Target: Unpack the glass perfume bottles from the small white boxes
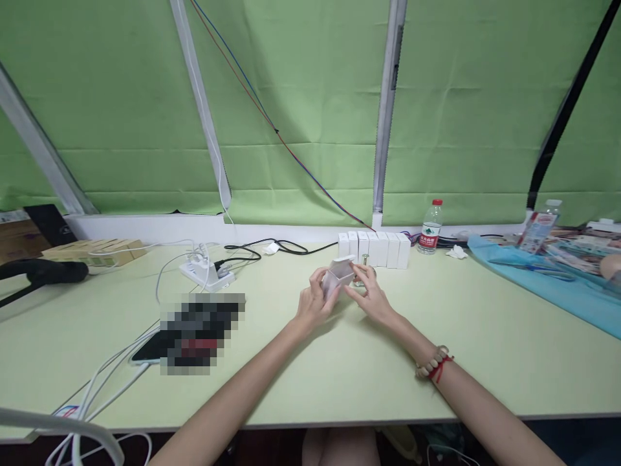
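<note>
A small white box (334, 283), its top flap raised, is held tilted above the table in front of me. My left hand (314, 299) is closed round its left side, thumb along the near face. At the box's right edge, my right hand (372, 296) grips with its index finger near the flap and its thumb lower down. Partly hidden behind my right fingers, a small clear glass bottle (358, 282) with a gold-coloured neck stands on the table. Just behind it is a row of several white boxes (381, 249), standing upright side by side.
A white power strip (208, 278) with plugs and cables lies left of centre. Nearer is a dark, pixelated tablet-like device (145, 349), with white cables running beside it. A red-capped water bottle (429, 228) stands back right, and a blue sheet (548, 294) with clutter covers the right side.
</note>
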`<state>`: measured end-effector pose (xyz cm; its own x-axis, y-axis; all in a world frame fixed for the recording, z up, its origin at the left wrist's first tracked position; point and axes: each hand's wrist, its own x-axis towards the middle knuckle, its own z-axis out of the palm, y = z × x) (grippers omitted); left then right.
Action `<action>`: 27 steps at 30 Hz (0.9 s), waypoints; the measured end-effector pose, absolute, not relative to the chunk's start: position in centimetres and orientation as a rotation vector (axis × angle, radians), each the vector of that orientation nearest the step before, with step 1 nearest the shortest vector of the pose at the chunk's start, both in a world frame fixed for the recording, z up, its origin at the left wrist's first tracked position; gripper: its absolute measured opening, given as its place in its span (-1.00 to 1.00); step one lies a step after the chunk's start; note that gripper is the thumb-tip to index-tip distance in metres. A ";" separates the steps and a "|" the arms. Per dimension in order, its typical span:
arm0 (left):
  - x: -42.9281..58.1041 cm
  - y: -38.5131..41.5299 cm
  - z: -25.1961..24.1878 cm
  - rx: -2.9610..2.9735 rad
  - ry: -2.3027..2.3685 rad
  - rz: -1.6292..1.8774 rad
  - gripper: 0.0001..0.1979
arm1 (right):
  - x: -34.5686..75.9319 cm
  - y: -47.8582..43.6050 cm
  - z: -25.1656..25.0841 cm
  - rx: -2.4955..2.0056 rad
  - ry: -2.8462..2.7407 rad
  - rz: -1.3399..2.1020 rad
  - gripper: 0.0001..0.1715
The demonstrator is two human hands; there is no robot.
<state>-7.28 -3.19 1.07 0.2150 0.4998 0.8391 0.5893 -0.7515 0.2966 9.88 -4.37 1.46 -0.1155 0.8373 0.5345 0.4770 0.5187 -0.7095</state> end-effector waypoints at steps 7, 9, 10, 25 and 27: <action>-6.9 -3.8 1.6 -2.518 -1.288 -1.868 -0.67 | 9.1 -4.6 1.2 -0.987 -1.645 0.570 -0.35; -6.9 -3.9 1.7 -2.498 -1.292 -1.816 -0.69 | 9.0 -4.7 1.2 -0.996 -1.688 0.566 -0.47; -7.0 -3.9 1.8 -2.487 -1.281 -1.798 -0.70 | 9.0 -4.7 1.2 -1.004 -1.707 0.546 -0.52; -7.6 -3.2 1.0 -2.446 -1.570 -1.598 -0.71 | 9.6 -5.1 2.1 -1.058 -1.778 0.222 -0.63; -7.6 -3.1 1.0 -2.415 -1.595 -1.612 -0.72 | 10.2 -4.7 2.2 -1.080 -1.673 0.152 -0.58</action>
<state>-7.56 -3.11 1.01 0.0697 0.7799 0.6220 0.6137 -0.5251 0.5896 10.17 -4.73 2.21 -0.0002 0.7096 0.7046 0.5713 0.5784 -0.5823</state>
